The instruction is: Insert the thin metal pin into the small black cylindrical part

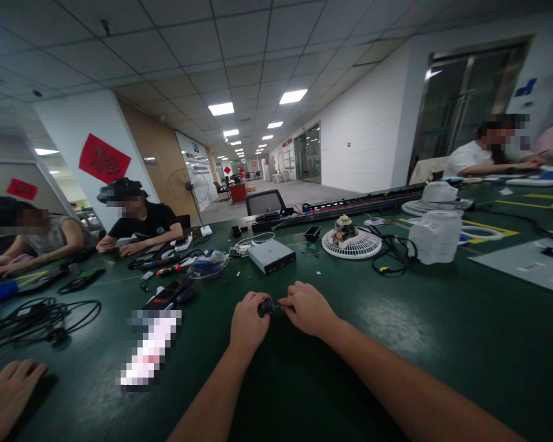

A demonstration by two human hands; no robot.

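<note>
Low over the green table, my left hand point(249, 324) is closed around a small black cylindrical part point(265, 307), gripped between thumb and fingers. Close on its right, my right hand point(308, 309) is pinched at the fingertips around a thin pin-like piece point(277, 306) that points toward the black part. Whether the two pieces touch is too small to tell. Just beyond my hands sits a silver-grey box point(270, 253) with a black front, which looks like a computer disc drive. A small black open box point(312, 233) lies behind it to the right.
A white round fan grille with a motor point(351, 242) and a white plastic housing point(435, 236) stand right of centre, a black cable point(391, 255) between them. Coiled black cables point(41, 319) and a lit, blurred-out screen point(152, 350) lie left. Another person's hand point(9, 393) rests at lower left.
</note>
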